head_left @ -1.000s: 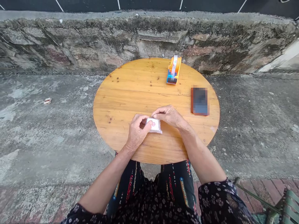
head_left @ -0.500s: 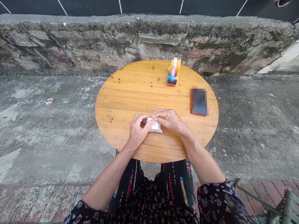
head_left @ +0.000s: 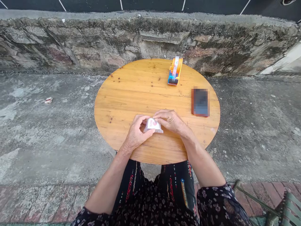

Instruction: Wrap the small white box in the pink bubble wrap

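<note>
A small white packet [head_left: 154,124] with a pink mark and a clear plastic wrapper lies at the near middle of the round wooden table [head_left: 131,100]. My left hand [head_left: 139,131] grips its left side, thumb along the near edge and fingers at the far left. From the right, my right hand [head_left: 169,120] pinches the packet's far edge between thumb and fingertips. What is inside the wrapper I cannot make out.
A yellow and blue tape dispenser [head_left: 175,71] with a roll of tape stands at the table's far side. On the right lies a dark, blurred flat object [head_left: 200,102] with a red-brown edge. A stone wall [head_left: 94,47] runs behind; a green chair [head_left: 291,208] is at lower right.
My left thumb has slid off the packet's face to its near edge, so more of the white front and pink mark shows. My right hand stays at the far edge.
</note>
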Tool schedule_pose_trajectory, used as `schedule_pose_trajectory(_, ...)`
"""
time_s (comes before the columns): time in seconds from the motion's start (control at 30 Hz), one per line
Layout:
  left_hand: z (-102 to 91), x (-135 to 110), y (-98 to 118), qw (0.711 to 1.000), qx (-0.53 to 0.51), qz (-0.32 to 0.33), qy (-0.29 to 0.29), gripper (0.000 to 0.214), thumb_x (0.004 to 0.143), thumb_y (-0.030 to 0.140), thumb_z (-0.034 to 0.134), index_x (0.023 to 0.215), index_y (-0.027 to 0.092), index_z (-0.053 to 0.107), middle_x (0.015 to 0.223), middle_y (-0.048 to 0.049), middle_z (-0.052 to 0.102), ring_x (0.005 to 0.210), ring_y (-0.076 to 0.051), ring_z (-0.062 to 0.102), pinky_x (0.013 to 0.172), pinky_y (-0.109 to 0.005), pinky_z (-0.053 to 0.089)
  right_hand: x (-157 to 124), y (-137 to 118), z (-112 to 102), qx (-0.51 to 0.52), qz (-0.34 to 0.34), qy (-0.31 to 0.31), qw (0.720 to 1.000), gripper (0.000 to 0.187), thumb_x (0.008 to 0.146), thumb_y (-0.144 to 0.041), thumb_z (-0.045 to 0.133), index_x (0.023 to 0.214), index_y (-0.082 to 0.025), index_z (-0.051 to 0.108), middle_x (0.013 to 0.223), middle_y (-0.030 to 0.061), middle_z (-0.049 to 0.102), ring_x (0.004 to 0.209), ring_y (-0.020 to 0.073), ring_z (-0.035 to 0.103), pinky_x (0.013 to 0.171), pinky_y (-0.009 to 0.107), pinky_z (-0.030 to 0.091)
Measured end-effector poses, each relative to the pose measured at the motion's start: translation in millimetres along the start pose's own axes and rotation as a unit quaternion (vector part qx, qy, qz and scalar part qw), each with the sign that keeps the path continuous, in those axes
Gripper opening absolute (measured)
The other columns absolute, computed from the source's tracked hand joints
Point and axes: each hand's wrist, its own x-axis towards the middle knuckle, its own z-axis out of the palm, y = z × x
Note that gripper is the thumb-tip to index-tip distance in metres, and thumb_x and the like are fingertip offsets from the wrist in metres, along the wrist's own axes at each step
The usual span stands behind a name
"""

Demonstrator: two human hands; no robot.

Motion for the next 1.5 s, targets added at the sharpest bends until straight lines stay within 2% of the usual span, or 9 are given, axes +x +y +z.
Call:
schedule_pose_trajectory(0.2, 0.8, 0, 0, 1.000, 0.005, -0.002, 0.011, 0.042, 0.072, 0.022, 0.072, 0.111, 0.022, 0.059, 0.105, -0.0040, 0.058, 0.089, -0.017, 0.057, 0.078, -0.031, 0.051, -2, -1, 2, -0.047, -0.015, 0.017, 0.999, 0.023, 0.093, -0.025, 0.054, 0.093, -0.028, 0.077, 0.101, 0.0029, 0.072, 0.091, 0.0161, 0.065, 0.083, 0.029, 0.048)
schedule_pose_trajectory(0.63, 2.1, 1, -2, 1.000, -0.002, -0.006, 0.014, 0.043, 0.071, 0.021, 0.073, 0.111, 0.021, 0.059, 0.102, -0.0030, 0.059, 0.086, -0.016, 0.057, 0.078, -0.030, 0.049, -4, -4, 0, -0.036, -0.017, 0.014, 0.999, 0.024, 0.090, -0.020, 0.054, 0.093, -0.027, 0.076, 0.099, 0.0024, 0.073, 0.091, 0.0164, 0.066, 0.086, 0.031, 0.049)
schedule_pose_trajectory(0.8, 2.9, 1, -4, 1.000, -0.002, -0.003, 0.017, 0.042, 0.071, 0.021, 0.073, 0.111, 0.021, 0.059, 0.101, -0.0033, 0.059, 0.085, -0.016, 0.057, 0.077, -0.030, 0.049, -4, -1, 1, -0.039, -0.025, 0.019, 0.999, 0.019, 0.087, -0.021, 0.057, 0.088, -0.026, 0.075, 0.109, 0.0037, 0.069, 0.096, 0.0174, 0.066, 0.089, 0.035, 0.050)
schedule_pose_trajectory(0.93, 3.3, 0, -5, 1.000, -0.008, -0.010, 0.018, 0.042, 0.071, 0.022, 0.073, 0.111, 0.022, 0.059, 0.102, -0.0034, 0.060, 0.085, -0.015, 0.058, 0.073, -0.028, 0.049, -5, -3, -5, 0.050, -0.055, 0.079, 0.994, 0.012, 0.084, -0.021, 0.060, 0.081, -0.023, 0.071, 0.119, 0.0055, 0.062, 0.110, 0.0201, 0.060, 0.097, 0.040, 0.047)
schedule_pose_trajectory(1.07, 2.7, -1, -4, 1.000, -0.011, -0.012, 0.014, 0.041, 0.071, 0.021, 0.073, 0.110, 0.023, 0.059, 0.102, -0.0028, 0.059, 0.085, -0.015, 0.057, 0.073, -0.028, 0.049, -5, -6, -9, 0.096, -0.031, 0.130, 0.986, 0.008, 0.086, -0.023, 0.061, 0.084, -0.022, 0.069, 0.115, 0.0057, 0.060, 0.108, 0.0200, 0.060, 0.099, 0.042, 0.046)
schedule_pose_trajectory(1.3, 1.4, -1, 0, 1.000, -0.008, -0.019, 0.010, 0.041, 0.073, 0.022, 0.072, 0.111, 0.022, 0.058, 0.103, -0.0033, 0.059, 0.086, -0.016, 0.057, 0.077, -0.030, 0.050, -5, 5, 4, 0.047, -0.048, 0.052, 0.996, 0.019, 0.092, -0.026, 0.056, 0.104, -0.027, 0.071, 0.124, 0.0056, 0.057, 0.116, 0.0218, 0.057, 0.102, 0.046, 0.044)
schedule_pose_trajectory(1.5, 1.5, 0, -1, 1.000, -0.006, -0.013, 0.014, 0.041, 0.072, 0.022, 0.072, 0.110, 0.021, 0.058, 0.101, -0.0033, 0.059, 0.085, -0.016, 0.058, 0.078, -0.032, 0.050, -6, 0, 1, -0.058, -0.065, 0.024, 0.996, 0.022, 0.092, -0.023, 0.055, 0.103, -0.028, 0.073, 0.130, 0.0052, 0.058, 0.121, 0.0239, 0.055, 0.105, 0.051, 0.038)
